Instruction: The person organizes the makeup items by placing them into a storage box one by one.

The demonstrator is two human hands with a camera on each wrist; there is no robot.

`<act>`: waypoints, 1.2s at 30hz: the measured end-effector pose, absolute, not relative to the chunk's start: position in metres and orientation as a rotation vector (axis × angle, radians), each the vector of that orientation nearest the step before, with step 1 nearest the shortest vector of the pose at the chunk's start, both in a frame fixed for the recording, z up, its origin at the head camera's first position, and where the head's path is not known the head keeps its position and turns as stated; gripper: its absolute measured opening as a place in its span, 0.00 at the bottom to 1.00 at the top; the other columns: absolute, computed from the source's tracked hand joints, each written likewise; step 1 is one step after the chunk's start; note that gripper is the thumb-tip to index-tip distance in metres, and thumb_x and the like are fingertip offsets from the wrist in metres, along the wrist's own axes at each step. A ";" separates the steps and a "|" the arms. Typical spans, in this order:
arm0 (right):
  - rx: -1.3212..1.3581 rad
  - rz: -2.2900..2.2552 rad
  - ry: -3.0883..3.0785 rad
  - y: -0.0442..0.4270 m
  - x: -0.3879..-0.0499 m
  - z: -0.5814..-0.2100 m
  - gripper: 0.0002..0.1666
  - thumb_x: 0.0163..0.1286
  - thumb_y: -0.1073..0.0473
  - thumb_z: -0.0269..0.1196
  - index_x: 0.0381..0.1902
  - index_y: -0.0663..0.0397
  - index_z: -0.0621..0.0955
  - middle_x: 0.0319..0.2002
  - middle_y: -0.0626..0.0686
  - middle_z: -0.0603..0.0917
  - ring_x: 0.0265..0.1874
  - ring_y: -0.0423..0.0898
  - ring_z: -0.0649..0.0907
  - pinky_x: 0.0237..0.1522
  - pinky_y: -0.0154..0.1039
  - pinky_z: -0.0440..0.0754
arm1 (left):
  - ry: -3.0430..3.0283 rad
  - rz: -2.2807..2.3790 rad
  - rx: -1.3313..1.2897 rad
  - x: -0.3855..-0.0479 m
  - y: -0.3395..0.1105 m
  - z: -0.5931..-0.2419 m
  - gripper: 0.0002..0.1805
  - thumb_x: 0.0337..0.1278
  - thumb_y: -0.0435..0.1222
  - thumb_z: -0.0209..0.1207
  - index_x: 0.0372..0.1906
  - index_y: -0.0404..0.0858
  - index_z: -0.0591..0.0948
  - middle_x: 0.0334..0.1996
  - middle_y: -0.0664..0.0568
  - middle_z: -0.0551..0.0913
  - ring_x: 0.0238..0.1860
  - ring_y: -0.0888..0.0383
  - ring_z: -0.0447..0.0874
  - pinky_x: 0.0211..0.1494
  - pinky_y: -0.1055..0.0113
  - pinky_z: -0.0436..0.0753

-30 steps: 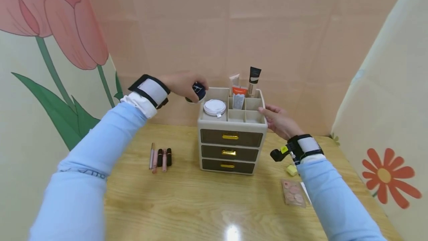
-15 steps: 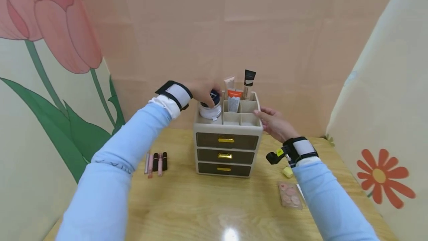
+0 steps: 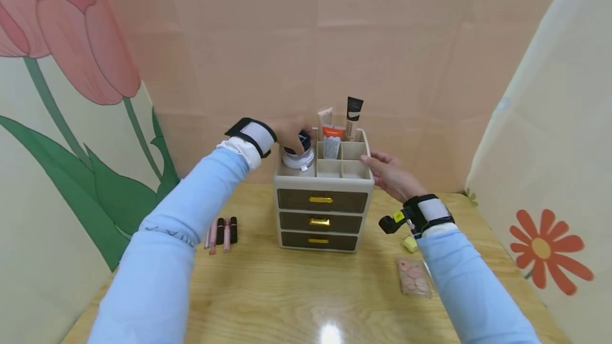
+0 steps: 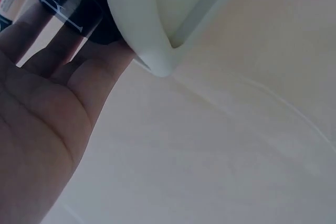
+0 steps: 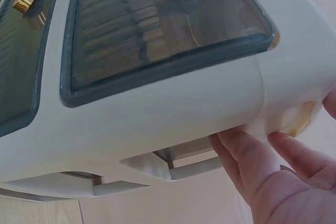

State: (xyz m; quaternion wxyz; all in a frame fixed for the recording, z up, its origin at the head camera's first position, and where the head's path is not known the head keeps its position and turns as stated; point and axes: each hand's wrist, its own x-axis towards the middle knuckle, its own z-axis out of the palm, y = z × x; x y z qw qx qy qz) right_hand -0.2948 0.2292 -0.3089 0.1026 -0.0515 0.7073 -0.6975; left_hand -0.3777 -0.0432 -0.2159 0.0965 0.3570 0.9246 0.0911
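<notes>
A cream cosmetics organizer (image 3: 324, 179) with three dark drawers and gold handles stands on the table. My left hand (image 3: 289, 132) grips a round container with a dark navy lid (image 3: 303, 142) inside its top left compartment, at the back. White lettering on the lid shows in the left wrist view. Just in front lies a round white case (image 3: 298, 161), partly covered by the container. My right hand (image 3: 393, 175) holds the organizer's right side, thumb on the upper rim and fingers against the side wall. That wall and its slots appear in the right wrist view beside my fingers (image 5: 257, 169).
Several tubes, one orange-capped (image 3: 332, 142) and one black-capped (image 3: 354, 118), stand in the right compartments. Lipsticks and slim pink tubes (image 3: 221, 235) lie at left on the table. At right are a pink palette (image 3: 414, 277) and a yellow block (image 3: 409, 243).
My left hand has carried the navy-lidded container rightward, from beside the organizer into its top left compartment. My right hand has kept its hold on the side. The view has shifted slightly.
</notes>
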 end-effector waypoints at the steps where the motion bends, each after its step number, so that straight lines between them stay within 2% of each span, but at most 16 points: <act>1: -0.153 -2.061 2.083 0.229 -0.294 -0.308 0.42 0.74 0.48 0.56 0.76 0.60 0.53 0.70 0.64 0.61 0.63 0.55 0.69 0.53 0.41 0.79 | 2.738 0.269 1.061 -0.378 -0.043 -0.216 0.26 0.45 0.32 0.68 0.56 0.41 0.81 0.51 0.49 0.80 0.50 0.52 0.75 0.50 0.62 0.78; 17: -0.178 -2.069 2.060 0.225 -0.290 -0.306 0.42 0.74 0.49 0.55 0.76 0.61 0.52 0.71 0.64 0.60 0.65 0.57 0.67 0.54 0.41 0.78 | 2.737 0.254 0.991 -0.367 -0.042 -0.219 0.29 0.49 0.33 0.67 0.61 0.41 0.78 0.55 0.47 0.78 0.51 0.52 0.73 0.52 0.63 0.77; 30: -0.231 -2.075 2.043 0.224 -0.294 -0.307 0.42 0.75 0.50 0.54 0.76 0.63 0.51 0.70 0.65 0.59 0.64 0.56 0.67 0.53 0.39 0.79 | 2.744 0.196 0.962 -0.360 -0.044 -0.217 0.33 0.55 0.35 0.63 0.69 0.41 0.70 0.63 0.46 0.72 0.55 0.52 0.70 0.56 0.62 0.75; 36: -0.215 -2.075 2.046 0.225 -0.297 -0.308 0.43 0.75 0.50 0.55 0.76 0.63 0.51 0.71 0.65 0.58 0.66 0.57 0.66 0.54 0.40 0.79 | 2.759 0.248 1.001 -0.362 -0.049 -0.217 0.32 0.55 0.36 0.64 0.67 0.42 0.72 0.63 0.48 0.73 0.57 0.53 0.71 0.55 0.63 0.76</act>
